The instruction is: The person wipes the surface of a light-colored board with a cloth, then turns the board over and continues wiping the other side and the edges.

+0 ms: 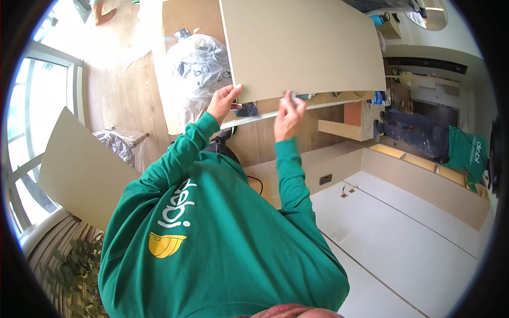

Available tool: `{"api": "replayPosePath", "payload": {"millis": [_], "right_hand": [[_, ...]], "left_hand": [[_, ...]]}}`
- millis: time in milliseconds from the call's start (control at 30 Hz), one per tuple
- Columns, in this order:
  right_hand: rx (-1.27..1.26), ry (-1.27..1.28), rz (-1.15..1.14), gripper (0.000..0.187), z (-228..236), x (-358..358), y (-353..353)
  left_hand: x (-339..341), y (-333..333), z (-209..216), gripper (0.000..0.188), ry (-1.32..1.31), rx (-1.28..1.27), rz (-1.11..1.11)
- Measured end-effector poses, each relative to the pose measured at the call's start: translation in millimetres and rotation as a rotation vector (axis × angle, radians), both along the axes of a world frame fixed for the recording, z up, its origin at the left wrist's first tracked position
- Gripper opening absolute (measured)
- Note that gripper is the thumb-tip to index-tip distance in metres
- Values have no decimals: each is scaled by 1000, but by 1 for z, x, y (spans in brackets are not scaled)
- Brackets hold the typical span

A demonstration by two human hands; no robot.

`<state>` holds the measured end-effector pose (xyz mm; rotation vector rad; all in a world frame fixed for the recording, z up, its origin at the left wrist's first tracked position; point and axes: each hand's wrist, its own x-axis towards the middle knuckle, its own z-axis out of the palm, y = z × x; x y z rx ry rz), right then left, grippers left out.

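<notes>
A large beige panel [307,45] lies flat ahead of me, its near edge running from left to right. My left hand [222,104] pinches the panel's near left corner between thumb and fingers. Just off the near edge, my right hand [289,116] is raised with its fingers closed around a small greyish thing, too blurred and covered to name. Below the left corner sits a small dark flat piece [247,109]. Left of the panel, a bundle wrapped in clear plastic [199,66] rests on a brown board.
Another beige board [87,167] leans at the left by the windows, beside a plastic-wrapped item [117,146]. A person in a green shirt [466,153] is at the right. White panels [403,222] lie at lower right; leafy branches [74,270] are at lower left.
</notes>
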<state>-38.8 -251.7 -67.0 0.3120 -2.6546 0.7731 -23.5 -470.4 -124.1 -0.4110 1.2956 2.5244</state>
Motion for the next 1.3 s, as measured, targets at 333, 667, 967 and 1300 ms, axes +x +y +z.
{"api": "replayPosePath", "payload": {"millis": [333,667,967,1300], "right_hand": [[61,-14,130,38,1,51,-60],[115,0,127,38,3,51,-69],[99,93,-31,35,10,33,-64],[-14,-40,172,40,8,96,-57]], "left_hand": [[2,4,2,31,-12,26,44],[-2,2,0,30,7,50,29],[-2,-1,-1,28,-6,62,-8],[-4,-14,8,38,-46,169,-107]]}}
